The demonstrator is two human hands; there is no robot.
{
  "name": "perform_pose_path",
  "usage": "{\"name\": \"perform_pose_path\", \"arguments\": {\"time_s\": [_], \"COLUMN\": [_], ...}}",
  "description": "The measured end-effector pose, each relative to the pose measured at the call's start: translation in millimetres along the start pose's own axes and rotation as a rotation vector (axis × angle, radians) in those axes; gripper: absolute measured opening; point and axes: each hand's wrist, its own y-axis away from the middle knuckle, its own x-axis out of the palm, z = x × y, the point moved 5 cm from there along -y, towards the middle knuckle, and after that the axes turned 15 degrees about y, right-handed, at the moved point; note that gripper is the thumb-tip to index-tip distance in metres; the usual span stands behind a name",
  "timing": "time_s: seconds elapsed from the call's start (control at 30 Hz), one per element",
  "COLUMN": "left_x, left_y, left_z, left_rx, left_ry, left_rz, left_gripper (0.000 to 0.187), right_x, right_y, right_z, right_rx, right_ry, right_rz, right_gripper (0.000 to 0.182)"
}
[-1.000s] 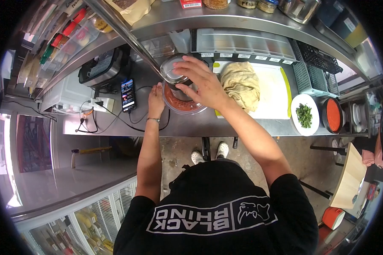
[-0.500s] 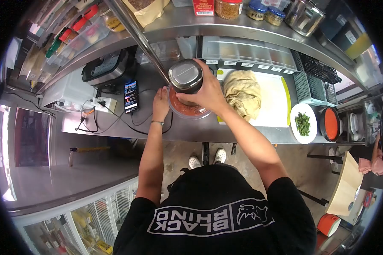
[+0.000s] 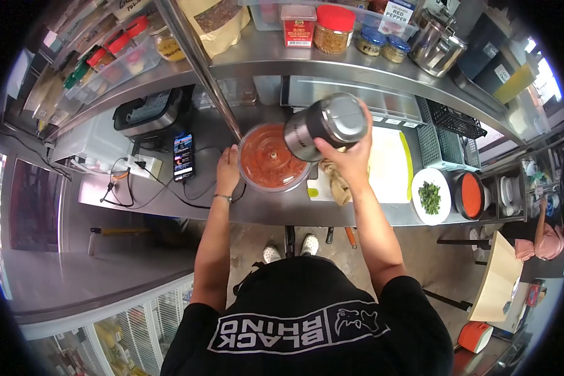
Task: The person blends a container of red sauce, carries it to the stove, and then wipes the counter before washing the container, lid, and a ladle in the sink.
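A round clear bowl with red food inside and a clear lid with a small central knob stands on the steel counter. My left hand rests against its left rim, fingers together. My right hand grips a steel-and-black motor unit, tilted in the air just right of the bowl and apart from it. Behind that hand, a beige cloth lies on a white cutting board with green edges, mostly hidden by the unit and hand.
A phone with cables lies at the left. To the right are a white plate of chopped greens and a dark bowl of red sauce. A steel shelf with jars spans above. Another person is at far right.
My right hand has lifted the motor unit off the bowl and moved it to the right, uncovering the lid's knob. The camera view has shifted slightly. My left hand stays at the bowl.
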Motion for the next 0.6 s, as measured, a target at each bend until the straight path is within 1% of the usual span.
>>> {"name": "perform_pose_path", "arguments": {"time_s": [0.03,0.07,0.13,0.2,0.27,0.33,0.37,0.4,0.43,0.47,0.53,0.57,0.6], "left_x": [2,3,2,-1,1,-2,-1,-1,-3,-5,-3,-7,-9], "left_y": [-2,-2,2,-2,-1,11,12,13,15,15,16,19,23], "left_z": [5,6,0,4,4,-24,-27,-29,-31,-33,-32,-38,-45], "left_rx": [-0.103,-0.098,0.085,0.110,0.138,0.093,0.097,0.102,0.105,0.102,0.051,0.172,0.295], "left_ry": [0.053,0.066,-0.046,-0.050,-0.067,-0.068,-0.071,-0.121,-0.174,-0.185,-0.189,-0.213,-0.240], "left_rz": [0.058,0.067,-0.031,-0.025,-0.031,-0.043,-0.054,-0.066,-0.083,-0.109,-0.107,-0.160,-0.205], "left_gripper": [0.061,0.061,0.060,0.056,0.054,0.047,0.047,0.045,0.044,0.044,0.035,0.031,0.031], "right_x": [-11,-21,-46,-69,-86,-97,-101,-101,-95,-86,-66,-54,-39], "right_y": [-2,-5,-12,-19,-24,-23,-20,-17,-15,-9,-3,1,3], "right_z": [-4,-6,-11,-16,-24,-31,-36,-38,-30,-27,-9,-4,-7], "right_rx": [0.017,0.010,0.014,-0.022,0.065,0.057,0.051,0.046,-0.021,0.023,-0.060,-0.104,-0.125], "right_ry": [0.011,0.024,0.065,0.126,0.170,0.190,0.184,0.174,0.182,0.101,0.227,0.245,0.176], "right_rz": [-0.005,-0.008,-0.083,-0.127,-0.178,-0.179,-0.192,-0.202,-0.173,-0.138,-0.047,-0.019,0.031], "right_gripper": [0.094,0.094,0.091,0.089,0.088,0.089,0.087,0.084,0.086,0.091,0.095,0.097,0.098]}}
